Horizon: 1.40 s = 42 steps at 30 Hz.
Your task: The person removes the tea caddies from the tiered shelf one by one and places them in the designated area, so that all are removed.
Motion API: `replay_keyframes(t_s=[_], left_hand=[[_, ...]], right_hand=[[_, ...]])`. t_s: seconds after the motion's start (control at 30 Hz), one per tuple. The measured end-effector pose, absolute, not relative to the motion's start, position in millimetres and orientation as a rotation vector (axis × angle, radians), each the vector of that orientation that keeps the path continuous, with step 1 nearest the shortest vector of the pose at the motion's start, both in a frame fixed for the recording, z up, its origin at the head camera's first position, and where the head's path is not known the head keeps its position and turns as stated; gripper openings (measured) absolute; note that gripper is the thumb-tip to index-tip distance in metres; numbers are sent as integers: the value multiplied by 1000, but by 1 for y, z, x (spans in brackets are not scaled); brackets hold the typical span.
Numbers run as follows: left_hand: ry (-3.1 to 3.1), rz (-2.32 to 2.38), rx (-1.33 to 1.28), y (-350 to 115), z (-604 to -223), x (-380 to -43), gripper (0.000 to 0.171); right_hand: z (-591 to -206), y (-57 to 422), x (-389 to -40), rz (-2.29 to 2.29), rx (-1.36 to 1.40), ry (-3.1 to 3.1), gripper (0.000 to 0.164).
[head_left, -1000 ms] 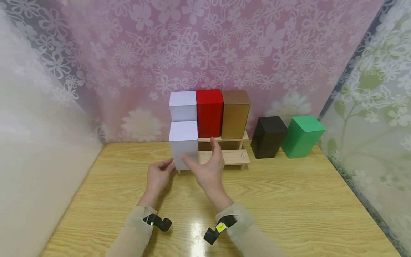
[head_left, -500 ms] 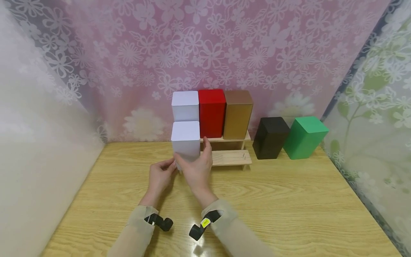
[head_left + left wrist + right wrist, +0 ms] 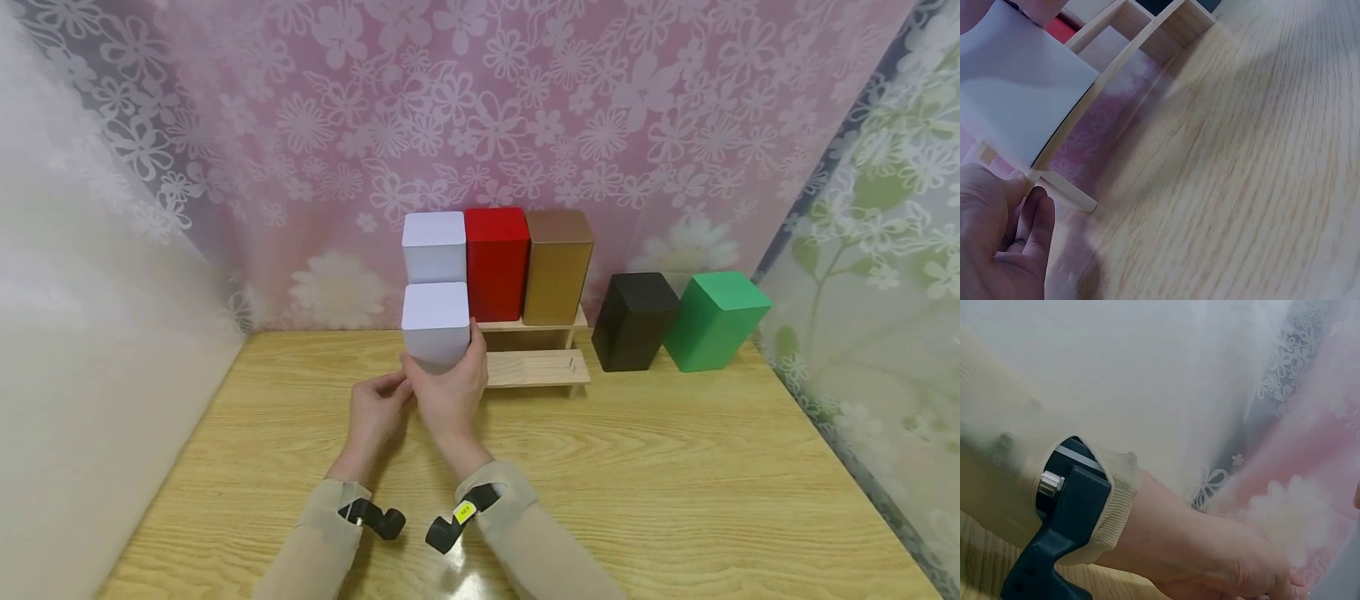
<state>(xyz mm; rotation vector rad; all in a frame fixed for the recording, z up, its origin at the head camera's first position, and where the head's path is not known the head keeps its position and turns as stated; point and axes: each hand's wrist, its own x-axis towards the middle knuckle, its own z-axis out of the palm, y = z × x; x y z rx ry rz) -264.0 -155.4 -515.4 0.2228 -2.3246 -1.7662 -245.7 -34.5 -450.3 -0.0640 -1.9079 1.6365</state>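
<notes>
A white box [image 3: 436, 321] stands on the left end of the lower step of a two-step wooden rack [image 3: 534, 368]. My right hand [image 3: 450, 400] grips this box from the front, thumb on its left and fingers along its right side. At the rack's left end, my left hand [image 3: 377, 417] pinches the lower step's edge; in the left wrist view its thumb and fingertips [image 3: 1017, 181] meet at the wooden corner, just below the box. A second white box [image 3: 434, 242], a red box [image 3: 497, 265] and a gold box [image 3: 557, 271] stand side by side on the upper step.
Right of the rack, a black box [image 3: 634, 321] and a green box [image 3: 716, 321] stand on the wood-grain table [image 3: 675, 467]. A pink floral curtain [image 3: 480, 108] hangs behind. A pale panel [image 3: 97, 333] borders the left, and a flowered one [image 3: 877, 292] the right.
My right hand has moved left and closed around the front white box. The left hand stays at the rack's left end. The view has shifted slightly.
</notes>
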Motion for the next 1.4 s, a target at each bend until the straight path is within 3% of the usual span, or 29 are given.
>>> replay_keyframes(t_s=[0.7, 1.4], left_hand=[[-2228, -1941, 240, -156, -518, -265, 25], [-2207, -1977, 238, -154, -516, -265, 25]], right_hand=[[-437, 17, -215, 1666, 103, -1852, 86], [-444, 96, -204, 1500, 53, -1850, 85]])
